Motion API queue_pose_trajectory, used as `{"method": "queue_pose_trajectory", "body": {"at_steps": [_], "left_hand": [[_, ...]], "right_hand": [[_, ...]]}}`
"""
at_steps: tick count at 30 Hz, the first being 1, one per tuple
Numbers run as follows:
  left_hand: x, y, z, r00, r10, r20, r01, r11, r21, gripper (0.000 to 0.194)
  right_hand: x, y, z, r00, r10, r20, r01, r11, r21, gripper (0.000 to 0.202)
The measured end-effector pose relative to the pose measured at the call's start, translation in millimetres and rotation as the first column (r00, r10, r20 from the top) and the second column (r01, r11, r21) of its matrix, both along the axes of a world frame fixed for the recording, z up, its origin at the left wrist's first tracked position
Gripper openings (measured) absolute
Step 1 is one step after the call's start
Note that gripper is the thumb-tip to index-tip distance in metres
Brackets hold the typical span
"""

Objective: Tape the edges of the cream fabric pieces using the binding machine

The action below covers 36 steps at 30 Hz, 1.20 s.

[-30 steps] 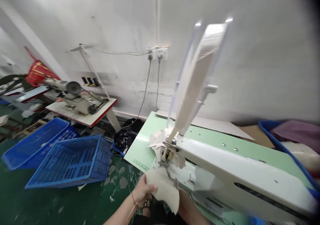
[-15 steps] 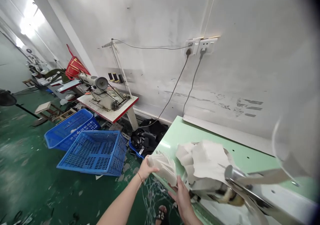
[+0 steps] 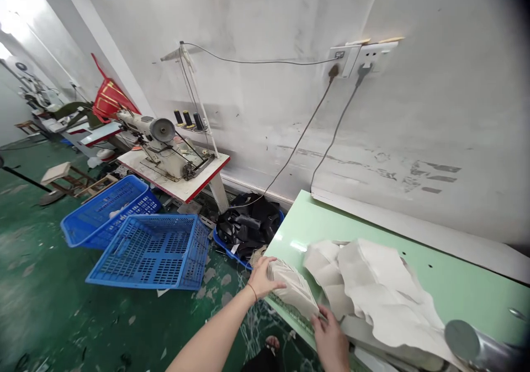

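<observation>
A stack of thin off-white sheet pieces [image 3: 295, 288] sits along the front left edge of the pale green table [image 3: 300, 217]. My left hand [image 3: 264, 279] is closed around the stack's far left end, thumb across the top. At the near right corner, the fingers of my right hand [image 3: 330, 333] pinch the sheets. Just to the right, a loose pile of larger off-white pieces [image 3: 387, 292] covers part of a machine. A shiny metal cylinder [image 3: 467, 339] juts in at the lower right. Whether the pieces are cloth or paper, I cannot tell.
Two blue plastic crates, the nearer one a crate [image 3: 188, 259] with slotted walls, stand on the green floor. A blue tub of black material [image 3: 248, 223] is beside the table. A sewing machine [image 3: 165, 145] stands further left. Power cords [image 3: 296, 143] hang from wall sockets.
My view has shifted right and closer to the table. Both hands have brought the stack rightward onto the table edge, and my right hand now pinches its near corner.
</observation>
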<state>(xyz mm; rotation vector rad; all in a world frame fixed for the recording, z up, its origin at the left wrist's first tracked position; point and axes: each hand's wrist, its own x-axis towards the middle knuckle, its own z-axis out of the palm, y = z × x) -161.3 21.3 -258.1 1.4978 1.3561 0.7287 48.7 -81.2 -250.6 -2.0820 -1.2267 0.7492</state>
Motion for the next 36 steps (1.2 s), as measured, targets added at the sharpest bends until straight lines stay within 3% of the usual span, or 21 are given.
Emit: {"method": "queue_pose_trajectory", "body": {"at_steps": [5, 9, 11, 13, 16, 21, 25, 29, 32, 36], "left_hand": [[18.7, 7.5, 1.0, 0.981, -0.093, -0.168, 0.098, 0.995, 0.022, 0.072], [21.8, 8.9, 10.2, 0.954, -0.154, -0.255, 0.185, 0.978, 0.1, 0.084], [23.5, 4.6, 16.8, 0.932, -0.218, -0.288, 0.277, 0.944, 0.182, 0.077], [26.4, -1.2, 20.5, 0.894, -0.311, -0.324, 0.398, 0.883, 0.25, 0.057], [30.8, -5.9, 17.3, 0.831, -0.402, -0.386, 0.519, 0.809, 0.276, 0.037], [31.7, 3.4, 6.0, 0.78, -0.43, -0.454, 0.58, 0.77, 0.267, 0.033], [30.4, 11.6, 7.1, 0.755, -0.458, -0.47, 0.615, 0.743, 0.263, 0.033], [27.7, 14.5, 12.5, 0.739, -0.484, -0.469, 0.637, 0.728, 0.252, 0.037], [23.8, 16.5, 19.0, 0.726, -0.514, -0.457, 0.658, 0.712, 0.246, 0.046], [25.1, 11.0, 45.3, 0.736, -0.53, -0.421, 0.658, 0.707, 0.26, 0.052]], "right_hand": [[6.4, -11.4, 14.4, 0.992, 0.048, 0.117, -0.048, 0.999, -0.001, 0.03], [0.0, -13.8, 21.7, 0.971, 0.07, 0.228, -0.072, 0.997, -0.001, 0.027], [-3.6, -9.8, 21.5, 0.955, 0.078, 0.285, -0.079, 0.997, -0.008, 0.029], [-5.3, -3.4, 20.3, 0.939, 0.091, 0.332, -0.086, 0.996, -0.032, 0.035], [-4.6, 4.5, 19.6, 0.922, 0.123, 0.368, -0.093, 0.991, -0.099, 0.032], [-2.7, 3.6, 23.1, 0.909, 0.148, 0.39, -0.102, 0.985, -0.138, 0.023], [-3.1, -1.2, 24.7, 0.907, 0.138, 0.399, -0.093, 0.987, -0.129, 0.017], [-7.0, -9.7, 26.5, 0.921, 0.131, 0.366, -0.118, 0.991, -0.06, 0.02], [-9.2, -23.8, 34.8, 0.93, 0.179, 0.32, -0.209, 0.976, 0.061, 0.016], [-0.6, -53.4, 62.1, 0.924, 0.295, 0.244, -0.351, 0.907, 0.232, 0.014]]}}
